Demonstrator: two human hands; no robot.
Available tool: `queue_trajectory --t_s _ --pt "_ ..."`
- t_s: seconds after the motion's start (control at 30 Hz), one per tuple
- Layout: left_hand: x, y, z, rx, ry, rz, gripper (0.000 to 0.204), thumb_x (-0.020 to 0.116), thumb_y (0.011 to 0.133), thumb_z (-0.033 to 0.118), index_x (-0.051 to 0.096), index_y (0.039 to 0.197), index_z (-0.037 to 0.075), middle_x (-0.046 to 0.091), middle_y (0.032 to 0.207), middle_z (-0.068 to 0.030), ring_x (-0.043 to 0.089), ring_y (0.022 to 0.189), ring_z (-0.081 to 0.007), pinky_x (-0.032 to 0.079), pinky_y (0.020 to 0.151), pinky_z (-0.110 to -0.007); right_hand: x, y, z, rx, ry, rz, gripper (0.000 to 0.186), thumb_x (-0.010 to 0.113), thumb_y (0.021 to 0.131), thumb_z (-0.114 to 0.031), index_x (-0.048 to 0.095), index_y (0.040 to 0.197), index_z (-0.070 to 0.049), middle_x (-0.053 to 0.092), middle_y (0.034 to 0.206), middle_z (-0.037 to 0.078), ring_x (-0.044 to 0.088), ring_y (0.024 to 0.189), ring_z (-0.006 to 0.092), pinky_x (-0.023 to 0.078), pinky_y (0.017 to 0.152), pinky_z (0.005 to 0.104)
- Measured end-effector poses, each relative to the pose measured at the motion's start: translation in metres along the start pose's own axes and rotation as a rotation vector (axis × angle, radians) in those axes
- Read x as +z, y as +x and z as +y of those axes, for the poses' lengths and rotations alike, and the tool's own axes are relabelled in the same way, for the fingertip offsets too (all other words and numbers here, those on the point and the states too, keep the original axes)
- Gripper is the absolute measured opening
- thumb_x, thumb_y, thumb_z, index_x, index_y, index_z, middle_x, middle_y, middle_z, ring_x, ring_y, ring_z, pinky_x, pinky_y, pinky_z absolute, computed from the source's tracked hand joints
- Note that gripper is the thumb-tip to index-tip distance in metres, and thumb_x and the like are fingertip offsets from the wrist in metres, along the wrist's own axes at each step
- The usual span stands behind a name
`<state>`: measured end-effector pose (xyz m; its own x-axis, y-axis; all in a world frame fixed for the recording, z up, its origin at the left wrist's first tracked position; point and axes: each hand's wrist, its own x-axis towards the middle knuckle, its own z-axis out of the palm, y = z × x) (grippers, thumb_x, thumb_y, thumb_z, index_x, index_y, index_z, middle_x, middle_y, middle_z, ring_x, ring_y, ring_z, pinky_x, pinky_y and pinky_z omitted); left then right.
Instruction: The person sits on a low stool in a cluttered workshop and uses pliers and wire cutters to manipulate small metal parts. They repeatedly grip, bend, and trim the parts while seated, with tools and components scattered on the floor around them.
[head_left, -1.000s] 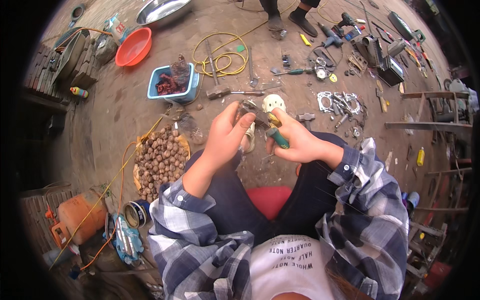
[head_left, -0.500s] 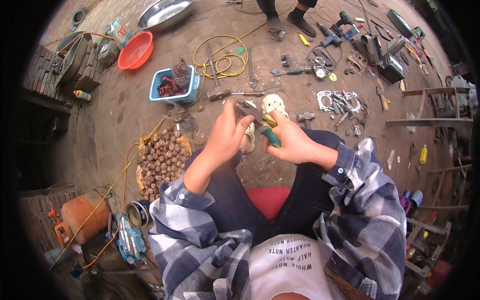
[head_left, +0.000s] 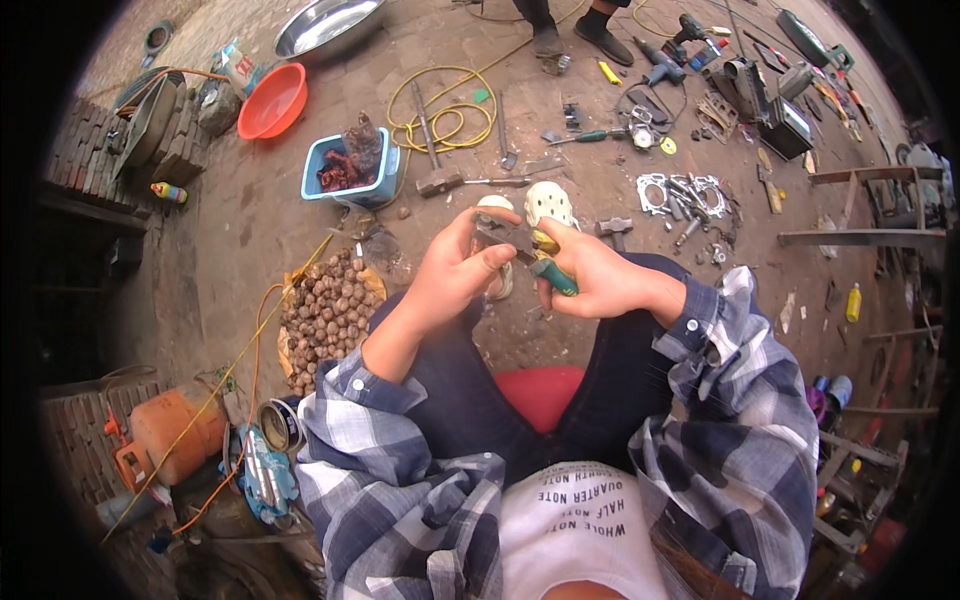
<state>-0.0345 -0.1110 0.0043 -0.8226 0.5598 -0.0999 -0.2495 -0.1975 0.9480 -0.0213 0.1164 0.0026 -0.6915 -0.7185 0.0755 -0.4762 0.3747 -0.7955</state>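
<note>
My right hand (head_left: 612,277) is closed around pliers (head_left: 556,277) with green and yellow handles, their jaws pointing toward my left hand. My left hand (head_left: 452,278) pinches a small dark grey metal piece (head_left: 494,231) between thumb and fingers, right at the pliers' jaws. Whether the jaws grip the piece is hard to see. Both hands are over the gap between my knees, above my cream clogs (head_left: 549,204). A pile of walnuts (head_left: 330,312) lies on the ground left of my left forearm.
Ahead lie a long-handled hammer (head_left: 440,181) and a blue tub (head_left: 389,187) of dark red pieces. Right of my feet are another hammer (head_left: 614,231) and metal gaskets (head_left: 652,195). Power tools (head_left: 660,65) lie farther off. A person's shoes (head_left: 603,42) are at the top. An orange gas cylinder (head_left: 180,424) stands left.
The pliers' handles have tilted, their ends swinging to the right. My left thumb and fingers have shifted slightly on the metal piece, and my right hand has moved a little right.
</note>
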Motion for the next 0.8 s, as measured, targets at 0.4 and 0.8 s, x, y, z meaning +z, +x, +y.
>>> queue_trajectory --t_s 0.4,0.8 --pt "-0.002 0.003 0.009 0.065 -0.236 -0.177 0.053 0.063 0.093 0.031 0.042 0.130 -0.002 0.035 0.059 0.0057 0.027 0.045 -0.0036 0.021 0.043 -0.021 -0.006 0.006 -0.010 -0.066 0.275 -0.021 0.014 0.062 0.069 -0.009 0.070 0.079 -0.007 0.048 0.117 0.015 0.049 0.113 0.0292 0.040 0.099 0.0386" --pt "-0.010 0.013 0.003 0.240 -0.015 0.191 0.035 0.042 0.102 0.019 0.048 0.128 -0.003 0.046 0.083 0.0022 0.042 0.070 -0.0056 0.036 0.062 -0.020 -0.005 0.015 -0.002 0.083 0.253 0.160 0.021 0.062 0.070 -0.012 0.074 0.086 -0.007 0.047 0.132 0.016 0.048 0.121 0.0298 0.038 0.103 0.0399"
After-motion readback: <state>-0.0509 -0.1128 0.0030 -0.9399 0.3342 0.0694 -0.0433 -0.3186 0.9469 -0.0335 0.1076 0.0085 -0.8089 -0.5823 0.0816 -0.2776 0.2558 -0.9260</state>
